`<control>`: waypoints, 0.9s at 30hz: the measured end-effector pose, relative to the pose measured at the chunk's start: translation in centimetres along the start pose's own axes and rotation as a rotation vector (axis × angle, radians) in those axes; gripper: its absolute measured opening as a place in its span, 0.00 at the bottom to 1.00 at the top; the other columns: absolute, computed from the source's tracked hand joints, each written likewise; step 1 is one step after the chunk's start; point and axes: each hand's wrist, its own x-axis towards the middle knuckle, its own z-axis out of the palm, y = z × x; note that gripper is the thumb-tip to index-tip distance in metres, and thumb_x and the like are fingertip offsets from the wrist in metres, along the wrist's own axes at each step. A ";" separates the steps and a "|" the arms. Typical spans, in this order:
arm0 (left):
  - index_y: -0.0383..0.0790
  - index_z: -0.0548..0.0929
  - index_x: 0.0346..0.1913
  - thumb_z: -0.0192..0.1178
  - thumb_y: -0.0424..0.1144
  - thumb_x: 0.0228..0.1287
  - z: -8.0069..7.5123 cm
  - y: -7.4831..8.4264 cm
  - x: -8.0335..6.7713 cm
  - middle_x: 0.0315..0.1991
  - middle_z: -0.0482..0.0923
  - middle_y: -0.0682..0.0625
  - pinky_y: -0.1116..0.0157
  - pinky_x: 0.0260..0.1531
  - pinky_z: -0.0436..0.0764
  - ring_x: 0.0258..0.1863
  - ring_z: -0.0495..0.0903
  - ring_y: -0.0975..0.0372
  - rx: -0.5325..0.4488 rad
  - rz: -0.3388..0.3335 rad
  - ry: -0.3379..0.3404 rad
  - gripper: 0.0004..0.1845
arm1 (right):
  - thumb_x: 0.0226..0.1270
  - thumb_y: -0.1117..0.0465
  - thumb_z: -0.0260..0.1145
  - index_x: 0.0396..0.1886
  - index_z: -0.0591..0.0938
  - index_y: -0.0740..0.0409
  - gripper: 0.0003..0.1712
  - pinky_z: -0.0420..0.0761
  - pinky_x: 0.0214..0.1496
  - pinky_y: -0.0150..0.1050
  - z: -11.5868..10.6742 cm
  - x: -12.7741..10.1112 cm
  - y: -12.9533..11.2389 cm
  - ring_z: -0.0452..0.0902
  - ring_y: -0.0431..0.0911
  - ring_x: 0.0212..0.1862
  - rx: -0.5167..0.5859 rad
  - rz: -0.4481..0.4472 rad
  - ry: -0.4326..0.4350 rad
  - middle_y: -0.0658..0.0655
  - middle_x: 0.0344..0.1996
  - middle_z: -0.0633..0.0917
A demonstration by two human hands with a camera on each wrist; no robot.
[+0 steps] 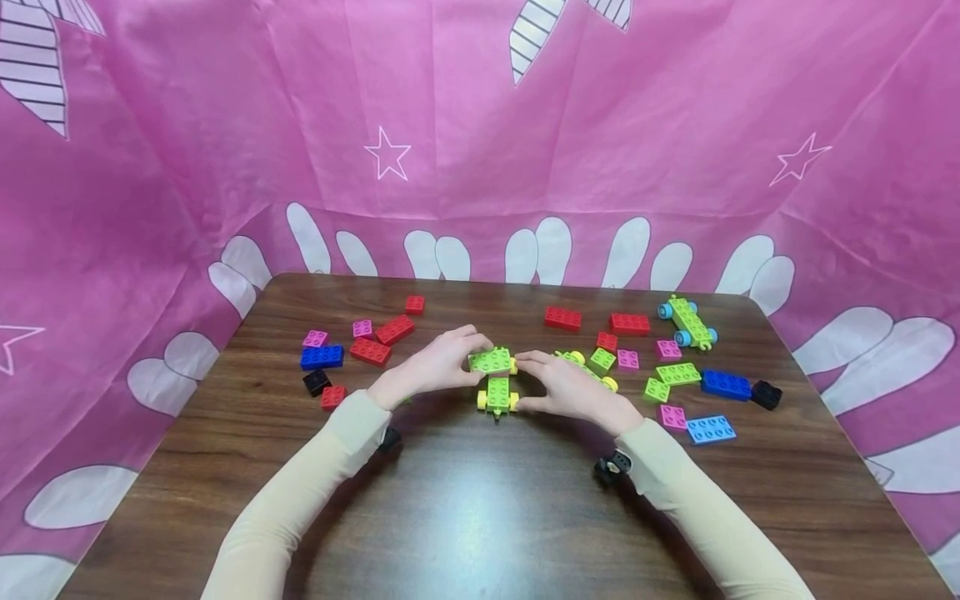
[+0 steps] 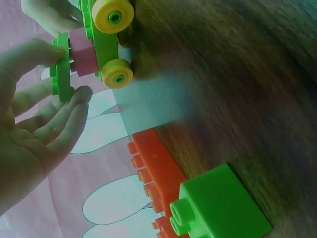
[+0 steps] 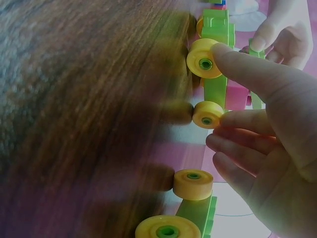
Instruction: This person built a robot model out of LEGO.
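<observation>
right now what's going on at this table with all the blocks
A person is building with toy blocks on a dark wooden table. The left hand pinches a green plate over a small pink block that sits on a green car base with yellow wheels. The right hand steadies that car from the other side, thumb at a wheel. Loose red, blue, pink and green bricks lie around, plus a second wheeled base with blue wheels.

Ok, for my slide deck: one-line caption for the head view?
Both hands, left hand and right hand, hold a green plate on a yellow-wheeled green car.
</observation>
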 end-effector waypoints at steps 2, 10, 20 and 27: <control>0.39 0.81 0.56 0.68 0.37 0.59 0.0 0.0 0.0 0.48 0.79 0.47 0.66 0.44 0.82 0.40 0.77 0.62 0.004 0.002 0.002 0.21 | 0.58 0.39 0.72 0.66 0.76 0.62 0.43 0.77 0.66 0.50 0.0 0.0 0.0 0.76 0.54 0.66 0.000 -0.001 0.002 0.61 0.65 0.78; 0.44 0.80 0.62 0.68 0.37 0.59 0.2 -0.1 0.0 0.42 0.78 0.48 0.71 0.33 0.78 0.34 0.74 0.64 0.047 0.029 0.024 0.26 | 0.58 0.40 0.72 0.66 0.76 0.62 0.43 0.77 0.67 0.51 0.0 0.1 0.0 0.76 0.54 0.66 0.009 0.003 0.001 0.61 0.66 0.77; 0.42 0.75 0.67 0.68 0.39 0.59 0.1 0.5 0.0 0.47 0.79 0.46 0.67 0.37 0.78 0.39 0.75 0.61 0.054 0.027 -0.019 0.31 | 0.59 0.41 0.72 0.65 0.76 0.63 0.42 0.78 0.66 0.51 -0.1 0.1 0.0 0.77 0.54 0.64 0.008 0.001 0.005 0.62 0.65 0.78; 0.43 0.73 0.69 0.69 0.39 0.58 0.2 0.9 0.1 0.49 0.78 0.45 0.63 0.43 0.80 0.43 0.76 0.58 0.024 0.009 -0.055 0.33 | 0.59 0.42 0.73 0.65 0.76 0.64 0.41 0.78 0.65 0.51 -0.1 0.0 0.0 0.77 0.55 0.64 0.010 -0.002 0.009 0.62 0.65 0.78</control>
